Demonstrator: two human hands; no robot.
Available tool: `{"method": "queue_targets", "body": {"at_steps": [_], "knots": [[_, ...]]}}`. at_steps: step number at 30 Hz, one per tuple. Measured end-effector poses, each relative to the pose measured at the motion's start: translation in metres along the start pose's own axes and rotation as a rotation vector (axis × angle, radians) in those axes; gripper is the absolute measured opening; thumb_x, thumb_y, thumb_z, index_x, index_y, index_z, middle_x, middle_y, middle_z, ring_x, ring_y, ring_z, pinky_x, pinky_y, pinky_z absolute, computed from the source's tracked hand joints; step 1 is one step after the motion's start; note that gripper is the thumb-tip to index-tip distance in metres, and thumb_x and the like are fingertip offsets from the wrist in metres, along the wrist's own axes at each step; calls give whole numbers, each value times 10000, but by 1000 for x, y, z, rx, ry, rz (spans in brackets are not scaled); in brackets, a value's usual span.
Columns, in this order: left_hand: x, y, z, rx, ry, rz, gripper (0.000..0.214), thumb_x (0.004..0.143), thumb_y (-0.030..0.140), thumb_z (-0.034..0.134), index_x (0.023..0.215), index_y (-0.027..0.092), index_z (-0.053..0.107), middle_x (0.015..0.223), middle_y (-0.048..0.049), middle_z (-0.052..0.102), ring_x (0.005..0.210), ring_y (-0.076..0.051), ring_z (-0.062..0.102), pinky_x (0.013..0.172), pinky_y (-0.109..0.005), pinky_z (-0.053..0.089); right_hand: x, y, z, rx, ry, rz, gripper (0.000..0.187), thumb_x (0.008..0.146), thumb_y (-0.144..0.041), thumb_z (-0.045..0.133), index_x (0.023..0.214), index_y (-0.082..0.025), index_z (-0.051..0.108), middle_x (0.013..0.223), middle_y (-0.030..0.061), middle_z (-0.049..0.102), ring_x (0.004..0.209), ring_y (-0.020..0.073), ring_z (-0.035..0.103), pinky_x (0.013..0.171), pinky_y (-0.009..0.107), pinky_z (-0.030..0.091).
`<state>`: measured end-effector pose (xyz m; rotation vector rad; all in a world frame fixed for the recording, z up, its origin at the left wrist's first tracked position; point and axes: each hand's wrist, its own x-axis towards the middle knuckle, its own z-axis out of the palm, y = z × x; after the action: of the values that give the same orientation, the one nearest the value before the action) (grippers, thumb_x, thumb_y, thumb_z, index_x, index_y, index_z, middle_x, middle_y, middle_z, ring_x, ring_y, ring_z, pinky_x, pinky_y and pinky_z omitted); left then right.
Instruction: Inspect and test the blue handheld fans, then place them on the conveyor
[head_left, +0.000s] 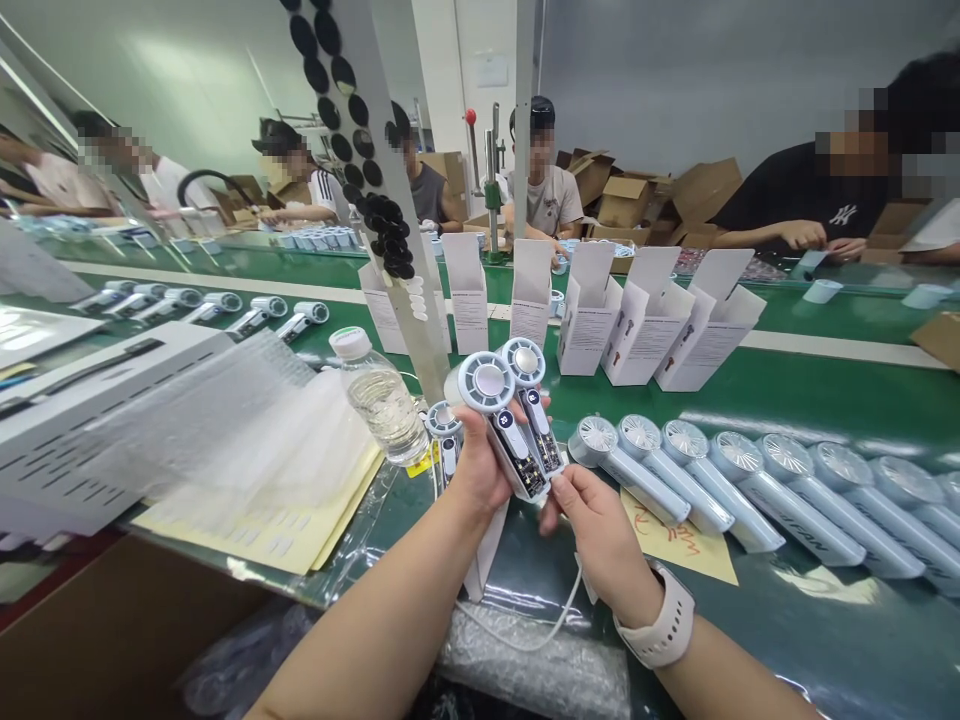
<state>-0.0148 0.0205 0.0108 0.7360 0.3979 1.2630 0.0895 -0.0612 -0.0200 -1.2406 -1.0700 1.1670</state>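
Observation:
My left hand is closed around two small white handheld fans, held upright side by side with their round heads at the top. My right hand, with a white watch at the wrist, pinches the bottom end of the fans' handles. A third fan stands just left of my left hand. A white cable hangs below my hands.
A row of pale blue fans lies on the green belt to the right. Open white boxes stand behind. A water bottle, yellow sheets and a white machine are left. Several people sit across the belt.

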Motion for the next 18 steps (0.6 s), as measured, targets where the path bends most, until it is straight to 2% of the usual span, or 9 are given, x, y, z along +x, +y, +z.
{"method": "queue_targets", "body": {"at_steps": [4, 6, 8, 10, 11, 12, 14, 16, 18], "knots": [[7, 0, -5, -47, 69, 2, 696, 494, 844, 703, 625, 164, 644, 931, -91, 743, 963, -278, 704, 823, -364, 567, 3, -3, -9, -295, 17, -148, 362, 970, -453, 452, 686, -231, 485, 789, 37, 612, 788, 212, 576, 749, 352, 467], [12, 2, -9, -79, 127, 36, 676, 513, 830, 712, 632, 168, 647, 895, -71, 743, 895, -241, 713, 796, -336, 567, 3, 1, -9, -495, 46, -258, 282, 958, -324, 460, 696, -228, 497, 910, 76, 621, 891, 247, 586, 821, 405, 485], [15, 4, -11, -102, 176, 72, 662, 544, 824, 704, 633, 171, 646, 869, -61, 744, 857, -221, 714, 780, -326, 568, 1, 8, -3, -736, 104, -377, 117, 902, -186, 499, 864, -199, 609, 1113, 145, 619, 1080, 318, 565, 946, 505, 462], [15, 6, -11, -117, 185, 71, 659, 584, 828, 677, 630, 171, 641, 876, -63, 744, 857, -221, 713, 783, -336, 573, -2, 16, 8, -946, 96, -484, 317, 839, -92, 547, 1137, -157, 632, 1269, 195, 576, 1230, 368, 495, 1039, 572, 413], [15, 7, -10, -122, 173, 54, 659, 600, 828, 666, 630, 170, 642, 884, -67, 744, 865, -224, 712, 786, -342, 575, -2, 19, 14, -1015, 52, -534, 400, 818, -65, 572, 1205, -153, 625, 1299, 199, 569, 1266, 373, 474, 1064, 577, 404], [14, 7, -10, -125, 155, 33, 659, 614, 827, 657, 630, 168, 644, 896, -73, 744, 876, -228, 711, 790, -347, 575, -3, 22, 19, -1056, -12, -575, 410, 810, -51, 597, 1199, -168, 645, 1297, 189, 582, 1278, 366, 470, 1070, 564, 414], [13, 7, -9, -127, 122, -13, 664, 642, 830, 631, 628, 167, 648, 917, -86, 743, 899, -237, 709, 801, -354, 575, -1, 24, 26, -1054, -116, -618, 285, 821, -46, 623, 1028, -218, 717, 1244, 151, 634, 1265, 341, 490, 1051, 530, 449], [12, 6, -9, -126, 114, -54, 671, 670, 833, 600, 626, 166, 652, 926, -95, 745, 907, -242, 708, 807, -360, 575, 3, 23, 23, -972, -130, -603, 220, 851, -49, 604, 829, -236, 718, 1147, 115, 687, 1201, 312, 542, 1026, 504, 465], [13, 6, -12, -117, 118, -75, 679, 672, 838, 590, 628, 164, 653, 929, -103, 747, 907, -250, 709, 809, -369, 575, 6, 18, 10, -893, -100, -562, 254, 891, -53, 541, 785, -229, 691, 1017, 91, 717, 1048, 273, 619, 950, 457, 503]]}}
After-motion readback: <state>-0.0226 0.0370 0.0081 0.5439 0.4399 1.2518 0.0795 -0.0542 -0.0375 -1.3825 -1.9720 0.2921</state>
